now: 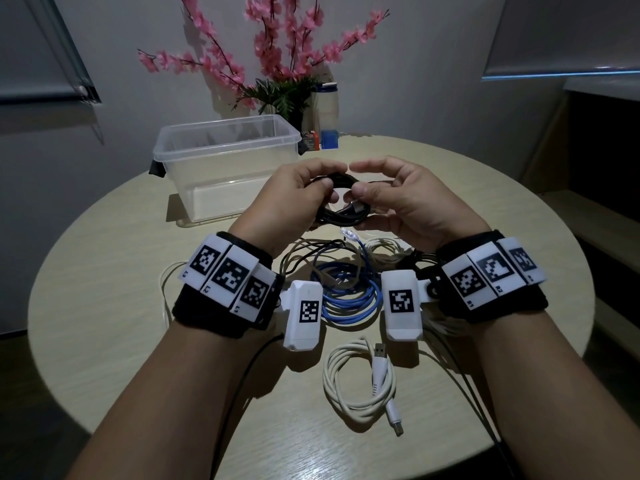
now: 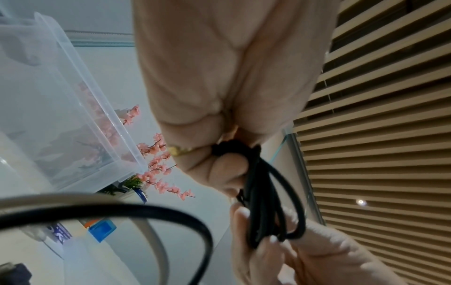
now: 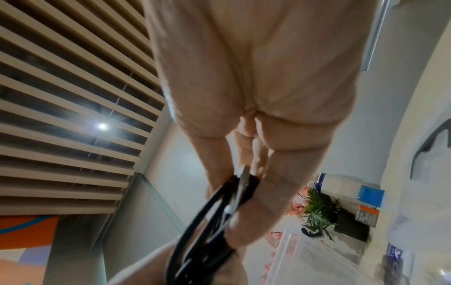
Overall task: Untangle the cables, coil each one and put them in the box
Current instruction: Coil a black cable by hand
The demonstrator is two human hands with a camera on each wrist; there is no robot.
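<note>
Both hands hold a coiled black cable (image 1: 341, 211) above the round table, just in front of the clear plastic box (image 1: 194, 147). My left hand (image 1: 304, 188) grips the coil's top with curled fingers; the black cable (image 2: 266, 204) hangs from that fist. My right hand (image 1: 374, 192) pinches the coil near its plug, and the black cable (image 3: 207, 221) runs under its thumb. Below the hands lies a tangle with a blue cable (image 1: 346, 289), thin dark cables and a pale cable. A coiled white USB cable (image 1: 360, 382) lies apart, nearer me.
The box stands open at the table's back left. Behind it are a pot of pink blossoms (image 1: 280, 57), a white bottle (image 1: 327, 109) and small blue and orange items (image 1: 329, 138). The table edge (image 1: 571, 258) curves close on the right.
</note>
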